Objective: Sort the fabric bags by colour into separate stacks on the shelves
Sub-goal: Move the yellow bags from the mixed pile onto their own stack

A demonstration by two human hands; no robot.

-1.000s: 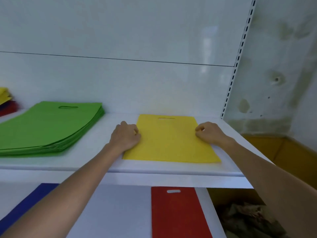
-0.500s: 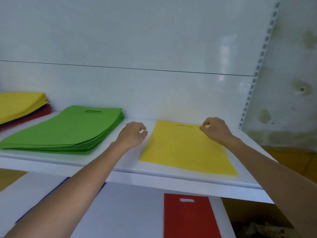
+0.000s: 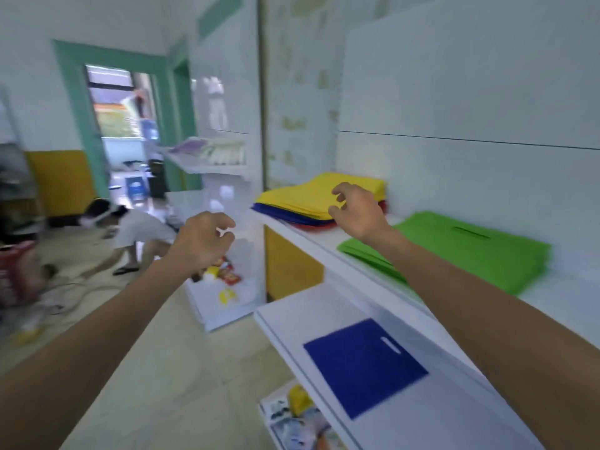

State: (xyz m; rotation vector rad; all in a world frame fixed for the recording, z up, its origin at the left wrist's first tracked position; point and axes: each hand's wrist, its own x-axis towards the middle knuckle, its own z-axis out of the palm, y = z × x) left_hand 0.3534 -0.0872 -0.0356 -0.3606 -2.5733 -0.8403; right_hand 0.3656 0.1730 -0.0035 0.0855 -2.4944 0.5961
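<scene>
A mixed pile of bags (image 3: 302, 198), yellow on top with blue and red beneath, lies at the left end of the upper shelf (image 3: 328, 241). My right hand (image 3: 355, 211) hovers over the pile's near edge, fingers loosely curled and holding nothing. My left hand (image 3: 204, 240) hangs in the air left of the shelf, also loosely curled and empty. A stack of green bags (image 3: 461, 248) sits to the right on the same shelf. One blue bag (image 3: 363, 365) lies flat on the lower shelf (image 3: 292, 323).
A person (image 3: 130, 232) crouches on the tiled floor at the left, near cables and a red basket (image 3: 16, 271). Another white shelf unit (image 3: 227, 277) with snack packets stands beyond my left hand. Packets lie on the floor below the lower shelf.
My view has swung left from the single yellow bag to the mixed pile. Both hands left the yellow bag and moved left, the right one now over the pile.
</scene>
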